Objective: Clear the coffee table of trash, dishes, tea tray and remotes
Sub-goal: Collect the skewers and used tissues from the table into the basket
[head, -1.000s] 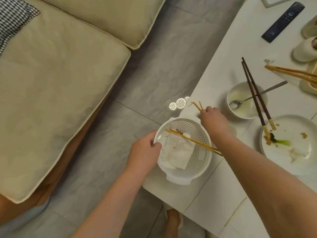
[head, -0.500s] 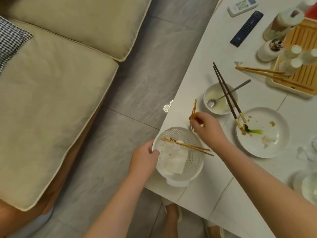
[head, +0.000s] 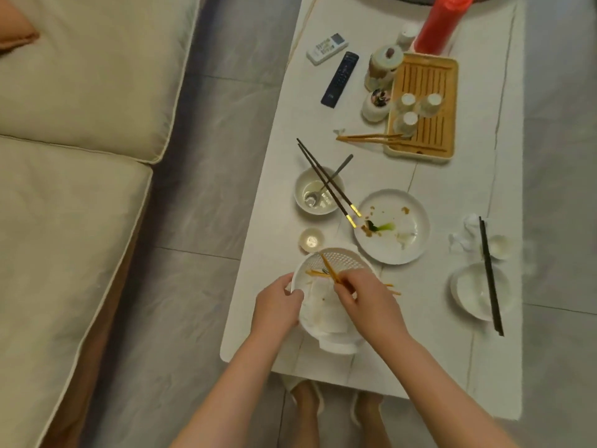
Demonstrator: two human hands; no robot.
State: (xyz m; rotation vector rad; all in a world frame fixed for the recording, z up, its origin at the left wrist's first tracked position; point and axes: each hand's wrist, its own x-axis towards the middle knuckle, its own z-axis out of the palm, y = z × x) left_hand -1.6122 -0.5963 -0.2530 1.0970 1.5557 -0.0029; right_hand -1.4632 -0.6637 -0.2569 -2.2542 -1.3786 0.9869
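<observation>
We count two remotes [head: 334,64], three small cups [head: 416,109] on one tea tray [head: 426,72], one plate [head: 403,240], two bowls [head: 318,190], two dark chopstick pairs [head: 326,182], one spoon [head: 326,185], one red bottle [head: 441,22], one basket [head: 342,257].

strainer basket [head: 347,260]: near edge of counter [head: 445,360], between left hand [head: 277,305] at its left rim and right hand [head: 366,297] over it
napkins [head: 323,313]: in the basket
bamboo sticks [head: 329,268]: in the basket, pinched by right hand
small cup [head: 311,240]: just far of the basket
plate [head: 392,226]: far-right of the basket
bowl [head: 318,194]: left of the plate; spoon [head: 326,185] in it
chopsticks [head: 326,181]: across bowl onto plate
tea tray [head: 423,106]: far, cups [head: 416,108] on it
remotes [head: 339,79]: left of the tray
second bowl [head: 475,291]: right, one chopstick [head: 491,274] across it
sofa [head: 74,156]: left of the counter
</observation>
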